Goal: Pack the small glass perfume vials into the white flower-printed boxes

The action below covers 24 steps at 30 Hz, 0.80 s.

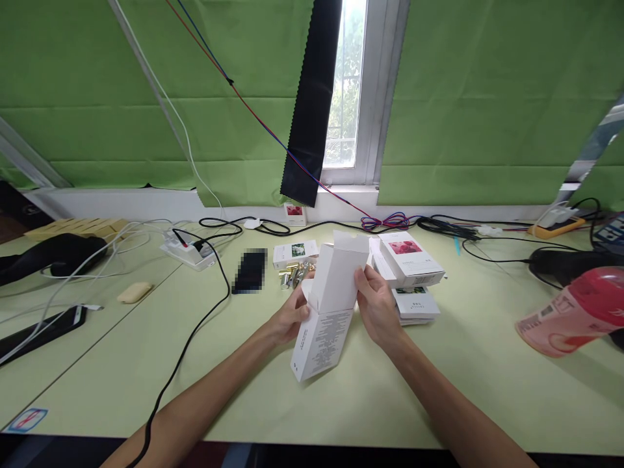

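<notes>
I hold a tall white carton (325, 312) with printed text on its side, tilted above the pale green table (439, 390), its top flap open. My left hand (288, 317) grips its left edge from behind. My right hand (375, 305) pinches its right edge near the open top. Just behind the carton lie small gold and silver tubes (292, 274) and a flat white box with a flower picture (295, 252). A stack of white boxes with a red picture on top (408, 260) sits right of my right hand.
A black phone (250, 270) lies left of the tubes. A black cable (195, 331) runs across the table to a white power strip (189, 251). A pink bottle (570, 314) lies on its side at right. Another phone (39, 333) and a tan eraser-like block (133, 292) sit at left.
</notes>
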Available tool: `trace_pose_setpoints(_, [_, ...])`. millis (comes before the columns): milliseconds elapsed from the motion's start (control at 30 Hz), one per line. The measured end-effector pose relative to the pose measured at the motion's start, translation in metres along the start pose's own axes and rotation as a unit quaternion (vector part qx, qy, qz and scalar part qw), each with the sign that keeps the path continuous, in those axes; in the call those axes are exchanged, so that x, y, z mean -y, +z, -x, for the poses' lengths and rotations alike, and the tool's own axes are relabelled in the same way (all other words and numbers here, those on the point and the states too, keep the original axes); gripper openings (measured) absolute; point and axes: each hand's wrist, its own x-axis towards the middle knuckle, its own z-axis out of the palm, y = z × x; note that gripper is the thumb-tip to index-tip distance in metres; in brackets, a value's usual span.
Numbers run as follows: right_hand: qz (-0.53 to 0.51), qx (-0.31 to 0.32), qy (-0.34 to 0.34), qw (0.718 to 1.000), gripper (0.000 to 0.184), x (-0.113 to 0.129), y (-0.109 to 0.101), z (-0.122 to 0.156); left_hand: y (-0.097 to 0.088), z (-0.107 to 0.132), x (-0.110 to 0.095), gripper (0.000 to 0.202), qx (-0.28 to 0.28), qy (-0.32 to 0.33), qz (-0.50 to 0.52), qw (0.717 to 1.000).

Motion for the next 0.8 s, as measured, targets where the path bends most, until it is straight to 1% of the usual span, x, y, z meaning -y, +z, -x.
trace_pose_setpoints(200, [-0.002, 0.007, 0.006, 1.000, 0.039, -0.0006, 0.0002, 0.0007, 0.0020, -0.0008, -0.0015, 0.082, -0.016, -0.004, 0.010, 1.000])
trace_pose_setpoints(300, [0.000, 0.015, 0.007, 1.000, 0.039, -0.0019, 0.0009, 0.0014, 0.0025, -0.0006, -0.0027, 0.077, -0.027, 0.007, 0.014, 1.000])
trace_pose_setpoints(633, [0.007, 0.016, 0.010, 1.000, 0.038, -0.0047, -0.0004, 0.0004, 0.0035, -0.0002, -0.0025, 0.064, -0.026, 0.015, 0.025, 0.999])
trace_pose_setpoints(800, [0.023, 0.014, 0.006, 1.000, 0.039, -0.0065, -0.0008, -0.0001, 0.0025, 0.0009, -0.0020, 0.059, -0.030, 0.008, 0.036, 0.999])
